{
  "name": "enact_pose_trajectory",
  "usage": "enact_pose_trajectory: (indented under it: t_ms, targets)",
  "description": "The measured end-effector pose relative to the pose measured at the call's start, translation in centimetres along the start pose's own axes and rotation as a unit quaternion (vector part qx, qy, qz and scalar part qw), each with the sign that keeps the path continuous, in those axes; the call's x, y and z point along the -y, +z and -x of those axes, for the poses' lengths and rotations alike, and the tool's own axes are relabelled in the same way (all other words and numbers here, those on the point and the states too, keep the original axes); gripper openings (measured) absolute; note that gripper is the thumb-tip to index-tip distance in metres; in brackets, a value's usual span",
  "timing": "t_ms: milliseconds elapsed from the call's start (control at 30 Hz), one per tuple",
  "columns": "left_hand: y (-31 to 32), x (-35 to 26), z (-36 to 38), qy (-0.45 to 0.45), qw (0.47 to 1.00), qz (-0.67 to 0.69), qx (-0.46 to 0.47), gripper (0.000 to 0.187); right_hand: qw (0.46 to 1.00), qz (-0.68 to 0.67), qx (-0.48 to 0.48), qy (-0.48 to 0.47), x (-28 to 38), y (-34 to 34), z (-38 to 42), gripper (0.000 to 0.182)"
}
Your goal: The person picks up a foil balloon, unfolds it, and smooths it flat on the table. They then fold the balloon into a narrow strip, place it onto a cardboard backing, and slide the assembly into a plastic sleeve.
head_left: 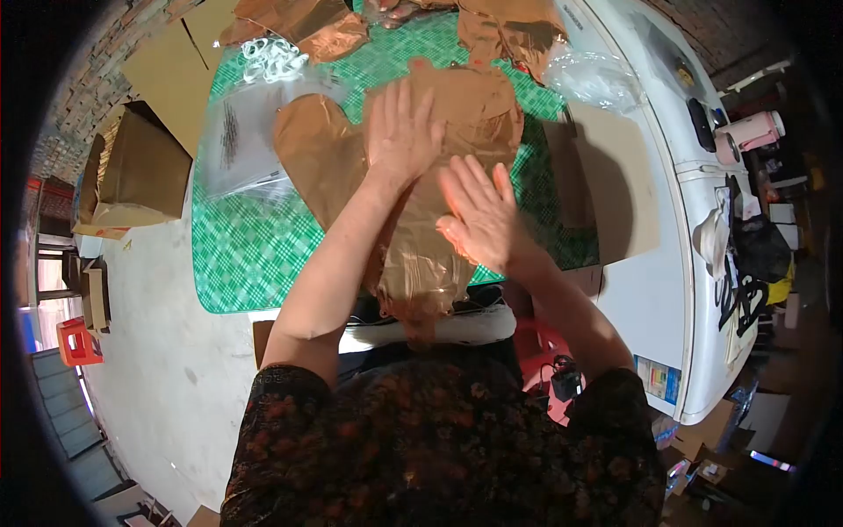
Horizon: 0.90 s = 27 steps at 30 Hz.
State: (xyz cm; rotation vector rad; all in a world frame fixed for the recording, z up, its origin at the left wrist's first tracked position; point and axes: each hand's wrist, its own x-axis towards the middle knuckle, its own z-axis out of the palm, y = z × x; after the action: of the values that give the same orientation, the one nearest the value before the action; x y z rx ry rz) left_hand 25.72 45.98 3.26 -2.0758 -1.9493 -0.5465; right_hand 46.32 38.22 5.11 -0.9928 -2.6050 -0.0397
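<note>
A flat, brown, shiny foil balloon (pixel 479 97) with rounded lobes lies on the table in front of me, its narrow crinkled end hanging over the near edge. My left hand (pixel 404 130) rests palm down on its upper part, fingers stretched out. Lower and to the right, my right hand (pixel 481 213) is held over the balloon's right side, fingers straight and thumb apart. Neither hand grips anything. More brown foil pieces (pixel 307 26) lie at the far edge of the table.
Green checked cloth (pixel 250 263) covers the table. Clear plastic bags (pixel 237 145) and a bundle of white loops (pixel 274 60) lie left; crumpled clear plastic (pixel 593 79) lies right. A cardboard sheet (pixel 637 176) and white refrigerator (pixel 716 263) flank the right side. A cardboard box (pixel 145 167) stands left.
</note>
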Motion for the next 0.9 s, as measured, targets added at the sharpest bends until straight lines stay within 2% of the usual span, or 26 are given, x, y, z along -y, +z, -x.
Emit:
enact_pose_trajectory:
  t_ms: [33, 67, 167, 200, 300, 400, 500, 600, 667, 733, 767, 833, 900]
  targets:
    - [-0.2, 0.0, -0.1, 0.000, 1.000, 0.003, 0.000, 0.060, 1.000, -0.014, 0.004, 0.015, -0.2, -0.2, 0.4, 0.076]
    - [-0.5, -0.1, -0.1, -0.002, 1.000, 0.004, 0.003, 0.060, 0.999, 0.037, -0.012, 0.032, -1.0, -0.2, 0.7, 0.072]
    - [-0.7, -0.1, -0.3, -0.004, 1.000, 0.010, 0.010, 0.059, 0.989, 0.026, -0.081, 0.121, -3.2, -0.3, 1.0, 0.071]
    - [-0.7, -0.1, -0.2, -0.005, 1.000, 0.009, 0.007, 0.059, 0.985, 0.049, -0.137, 0.090, -4.4, 0.0, 0.6, 0.062]
    - [-0.5, -0.2, -0.2, -0.007, 1.000, 0.008, -0.002, 0.060, 0.978, 0.001, -0.109, 0.180, -6.5, 0.1, -2.4, 0.050]
    - [-0.5, -0.2, -0.2, -0.010, 1.000, 0.004, 0.000, 0.060, 0.955, 0.277, -0.039, 0.100, -9.2, -0.2, -5.1, 0.030]
    - [-0.3, -0.2, -0.2, -0.013, 1.000, 0.000, 0.011, 0.061, 0.959, 0.180, -0.045, 0.215, -12.0, 0.5, -8.9, 0.024]
    - [0.0, -0.1, -0.1, -0.021, 1.000, 0.011, 0.017, 0.061, 0.954, 0.210, -0.169, 0.133, -15.0, 3.1, -9.7, 0.029]
    - [0.2, -0.1, 0.0, -0.026, 0.999, 0.028, 0.020, 0.062, 0.967, 0.203, -0.076, 0.134, -18.7, 6.1, -10.1, 0.031]
    - [-0.1, -0.2, -0.1, -0.032, 0.998, 0.022, 0.039, 0.064, 0.977, 0.115, -0.001, 0.179, -17.8, 4.3, -11.2, 0.033]
    - [-0.3, -0.3, -0.2, -0.035, 0.998, 0.019, 0.049, 0.064, 0.974, 0.030, 0.028, 0.221, -17.3, 2.3, -11.9, 0.033]
    - [-0.4, -0.4, -0.2, -0.040, 0.997, 0.020, 0.058, 0.066, 0.967, -0.052, 0.053, 0.245, -17.1, 1.0, -12.8, 0.033]
    - [-0.6, -0.5, -0.3, -0.045, 0.996, 0.017, 0.068, 0.067, 0.975, -0.047, 0.046, 0.211, -18.6, 1.6, -13.0, 0.032]
